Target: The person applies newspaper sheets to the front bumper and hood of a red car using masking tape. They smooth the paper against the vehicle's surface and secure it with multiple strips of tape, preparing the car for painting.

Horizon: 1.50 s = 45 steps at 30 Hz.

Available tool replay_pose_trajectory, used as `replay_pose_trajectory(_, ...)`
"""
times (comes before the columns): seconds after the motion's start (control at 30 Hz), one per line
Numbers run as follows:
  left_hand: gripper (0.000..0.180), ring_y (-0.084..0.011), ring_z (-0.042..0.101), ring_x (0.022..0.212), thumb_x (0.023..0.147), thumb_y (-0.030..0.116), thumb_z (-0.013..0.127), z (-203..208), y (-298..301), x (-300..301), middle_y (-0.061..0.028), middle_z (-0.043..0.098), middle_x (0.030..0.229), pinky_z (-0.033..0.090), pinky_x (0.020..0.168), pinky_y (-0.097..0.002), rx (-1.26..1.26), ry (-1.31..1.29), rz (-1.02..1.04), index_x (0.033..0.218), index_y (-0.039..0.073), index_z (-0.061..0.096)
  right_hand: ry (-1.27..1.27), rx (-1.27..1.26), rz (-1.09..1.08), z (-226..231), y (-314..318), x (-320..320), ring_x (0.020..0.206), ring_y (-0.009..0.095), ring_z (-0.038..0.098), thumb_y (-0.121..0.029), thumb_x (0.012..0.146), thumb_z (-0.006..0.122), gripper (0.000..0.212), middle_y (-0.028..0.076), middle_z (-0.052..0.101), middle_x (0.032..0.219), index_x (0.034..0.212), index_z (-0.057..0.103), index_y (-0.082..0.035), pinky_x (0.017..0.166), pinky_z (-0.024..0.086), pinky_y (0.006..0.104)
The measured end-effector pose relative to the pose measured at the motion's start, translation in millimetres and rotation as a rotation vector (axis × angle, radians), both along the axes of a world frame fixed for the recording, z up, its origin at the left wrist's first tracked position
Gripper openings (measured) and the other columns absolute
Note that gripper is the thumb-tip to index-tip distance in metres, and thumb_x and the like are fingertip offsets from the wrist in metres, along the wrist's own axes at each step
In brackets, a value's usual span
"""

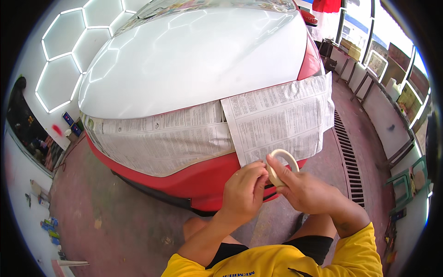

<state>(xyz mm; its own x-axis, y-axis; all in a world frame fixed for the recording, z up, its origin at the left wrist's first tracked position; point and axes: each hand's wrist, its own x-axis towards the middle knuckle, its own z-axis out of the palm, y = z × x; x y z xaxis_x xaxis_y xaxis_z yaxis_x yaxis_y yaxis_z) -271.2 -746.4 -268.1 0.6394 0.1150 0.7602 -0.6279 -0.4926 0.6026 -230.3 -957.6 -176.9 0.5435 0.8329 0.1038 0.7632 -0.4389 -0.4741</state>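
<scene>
Step in hand: freeing a length of tape for masking. Roll of tape [282, 165] held in front of the red bumper [203, 177], just below the lower edge of the right sheet of newspaper [281, 117]. Right hand [307, 189] wrapped around the roll, thumb laid across its outer face, fingers [277, 167] clenched on it. Left hand [243, 191] pressed against the roll from the left, fingertips [258, 171] pinched at its rim, probably on the loose tape end, though the end itself too small to make out. Both hands touching each other at the roll.

State of the work: two sheets of newspaper already laid across the front of the car, the left sheet [161, 138] and the right sheet overlapping near the middle, upper edges lying along the seam under the white hood [194, 64]. Lower edge of the right sheet hanging loose over the bumper, not visibly taped.

Next move, as judged: pull the end away from the roll with the left hand while holding the roll steady with the right. Keep the strip taut and untwisted. Keep the sticky side clear of the fingers and the loose paper edge until placed.
</scene>
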Motion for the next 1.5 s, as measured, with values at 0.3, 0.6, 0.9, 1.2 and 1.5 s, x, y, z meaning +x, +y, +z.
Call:
replay_pose_trajectory(0.3,0.013,-0.0109,0.067,0.098,0.100,-0.003,0.082,17.7,36.5,-6.8,-0.0076,0.076,0.107,0.054,0.087,-0.0267,-0.487,0.265,-0.355,0.107,-0.001,0.072,-0.520,0.382,0.109,25.7,19.4,9.9,0.074,0.029,0.076,-0.014,0.097,0.079,0.060,0.012,0.080,0.095,0.153,0.061,-0.007,0.068,0.059,0.0420)
replay_pose_trajectory(0.6,0.012,-0.0069,0.069,0.084,0.101,0.003,0.084,44.8,63.0,-3.9,-0.0064,0.078,0.094,0.054,0.075,-0.0213,-0.596,0.199,-0.182,0.104,-0.002,0.073,-0.901,0.414,-0.084,37.2,53.3,56.3,0.049,0.016,0.061,-0.008,0.096,0.076,0.041,-0.001,0.064,0.061,0.137,0.076,-0.011,0.052,0.044,0.0348)
replay_pose_trajectory(0.9,0.015,-0.0060,0.067,0.080,0.100,0.005,0.085,63.9,59.2,6.1,-0.0037,0.074,0.090,0.053,0.071,-0.0219,-0.497,0.088,0.033,0.104,0.001,0.071,-0.852,1.627,-0.677,56.8,-37.5,158.2,0.073,0.022,0.064,-0.019,0.098,0.085,0.022,0.008,0.070,0.087,0.114,0.075,-0.008,0.068,0.052,0.0312)
replay_pose_trajectory(1.2,0.017,-0.0022,0.060,0.078,0.102,0.009,0.084,91.3,69.8,41.7,0.0010,0.069,0.087,0.048,0.067,-0.0206,-0.471,0.207,0.051,0.102,0.002,0.069,-1.308,0.594,0.250,19.2,72.5,120.9,0.100,0.018,0.058,-0.031,0.072,0.090,0.063,-0.003,0.058,0.112,0.131,0.075,-0.048,0.090,0.047,0.0398)
replay_pose_trajectory(1.5,0.018,-0.0052,0.064,0.081,0.102,0.007,0.084,98.9,86.2,58.2,-0.0011,0.073,0.090,0.049,0.069,-0.0214,-0.441,0.312,0.009,0.107,0.003,0.067,-1.150,0.444,0.279,40.6,85.7,159.1,0.101,0.022,0.065,-0.024,0.079,0.079,0.039,-0.003,0.070,0.118,0.117,0.086,-0.029,0.092,0.051,0.0433)
